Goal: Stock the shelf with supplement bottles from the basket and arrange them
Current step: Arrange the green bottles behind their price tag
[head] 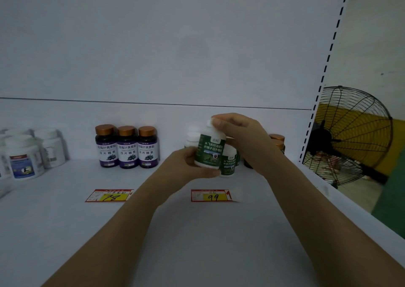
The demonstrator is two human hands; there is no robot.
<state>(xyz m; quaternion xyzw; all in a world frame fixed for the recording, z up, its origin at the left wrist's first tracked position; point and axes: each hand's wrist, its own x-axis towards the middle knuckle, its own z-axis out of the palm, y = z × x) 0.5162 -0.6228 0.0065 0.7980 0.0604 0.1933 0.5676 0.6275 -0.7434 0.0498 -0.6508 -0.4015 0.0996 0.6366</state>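
On the white metal shelf (197,232), white plastic tubs (24,155) and three purple-labelled, copper-capped dark bottles (127,147) already stand in rows; the left hand (190,163) grips the base of a white, green-labelled supplement bottle (210,148), the right hand (238,137) pinches its cap, before standing twins (229,165); stocking seems partly done, this bottle not yet placed, basket unseen

Shelf (54,232): smooth white sheet, matt (looks like painted metal)
Held bottle (209,153): white plastic, glossy green label
Dark bottles (128,148): glossy, coppery metallic caps
Price tags (211,195): paper
Fan guard (355,133): black wire
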